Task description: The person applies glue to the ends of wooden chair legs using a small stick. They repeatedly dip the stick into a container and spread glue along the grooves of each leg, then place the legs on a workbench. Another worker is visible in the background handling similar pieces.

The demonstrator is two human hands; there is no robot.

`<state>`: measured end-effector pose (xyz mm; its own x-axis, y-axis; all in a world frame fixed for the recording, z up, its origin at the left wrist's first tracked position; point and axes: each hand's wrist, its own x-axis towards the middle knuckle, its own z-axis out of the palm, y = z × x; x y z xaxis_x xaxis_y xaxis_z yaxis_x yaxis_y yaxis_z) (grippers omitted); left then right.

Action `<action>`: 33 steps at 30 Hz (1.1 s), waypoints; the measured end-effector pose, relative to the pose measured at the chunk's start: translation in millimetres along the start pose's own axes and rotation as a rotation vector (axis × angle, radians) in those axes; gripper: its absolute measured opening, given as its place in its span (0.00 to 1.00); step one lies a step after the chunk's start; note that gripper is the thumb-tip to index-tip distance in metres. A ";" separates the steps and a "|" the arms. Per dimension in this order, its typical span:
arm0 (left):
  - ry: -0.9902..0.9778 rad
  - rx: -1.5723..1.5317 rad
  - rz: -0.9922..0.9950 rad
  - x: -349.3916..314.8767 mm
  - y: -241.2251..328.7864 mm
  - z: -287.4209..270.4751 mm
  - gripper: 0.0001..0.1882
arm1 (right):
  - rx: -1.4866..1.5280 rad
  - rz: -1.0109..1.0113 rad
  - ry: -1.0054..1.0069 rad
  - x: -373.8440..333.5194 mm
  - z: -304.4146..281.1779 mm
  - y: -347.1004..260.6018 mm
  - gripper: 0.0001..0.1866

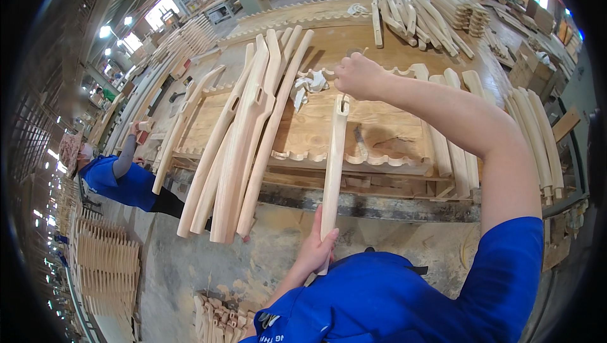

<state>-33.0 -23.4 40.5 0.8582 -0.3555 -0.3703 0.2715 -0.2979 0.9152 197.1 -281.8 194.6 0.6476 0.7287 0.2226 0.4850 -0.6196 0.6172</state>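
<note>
My left hand [314, 249] is wrapped round the lower end of a pale wooden chair part [333, 172], long and squared, tilted up and away from me. At its upper end is a slot-shaped mortise. Just above that slot, my right hand [359, 79] is closed round a thin stick-like tool [366, 51]; a short bit shows above the fist and a thin dark tip seems to reach the slot. Its exact kind is hidden by my fingers. Behind the part, a small slim tool [360, 140] lies on the scallop-edged wooden board [386, 161].
Several long wooden parts [243, 140] lean across the board on the left, beside a white cloth [308, 87]. More parts rest at the right [452, 147] and in a far pile [411, 17]. A co-worker in blue [123, 178] stands at left. Stacked pieces [106, 267] stand on the floor.
</note>
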 end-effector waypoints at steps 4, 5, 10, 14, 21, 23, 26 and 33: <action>0.019 -0.004 0.017 3.1 -6.5 2.8 0.40 | 0.035 0.144 -0.195 10.6 -2.7 -15.6 0.04; 0.023 -0.004 0.021 3.8 -8.5 2.6 0.40 | 0.080 0.184 -0.283 15.7 -8.2 -15.9 0.05; 0.016 -0.116 0.040 4.6 -15.8 0.1 0.39 | 0.143 0.197 -0.436 28.8 -34.0 -1.1 0.09; -0.026 -0.223 0.047 6.9 -22.7 -3.5 0.39 | 0.270 0.294 -0.460 9.4 -34.0 33.5 0.10; -0.118 -0.391 0.017 9.4 -27.9 -6.1 0.39 | 0.826 0.718 -0.200 -66.8 19.4 24.4 0.14; -0.121 -0.391 0.017 8.1 -24.5 -6.3 0.39 | 0.983 0.827 -0.139 -76.2 39.4 2.6 0.16; -0.145 -0.389 -0.005 6.5 -15.4 -6.5 0.38 | 1.141 0.922 -0.037 -86.7 69.5 -22.7 0.17; -0.136 -0.426 -0.007 4.1 -17.6 -7.5 0.39 | 1.081 0.974 0.094 -77.4 82.9 -50.1 0.15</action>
<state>-31.1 -13.0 24.0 0.7984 -0.4765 -0.3681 0.4567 0.0807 0.8859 171.4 -331.3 83.9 0.9520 -0.1097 0.2859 0.1091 -0.7508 -0.6514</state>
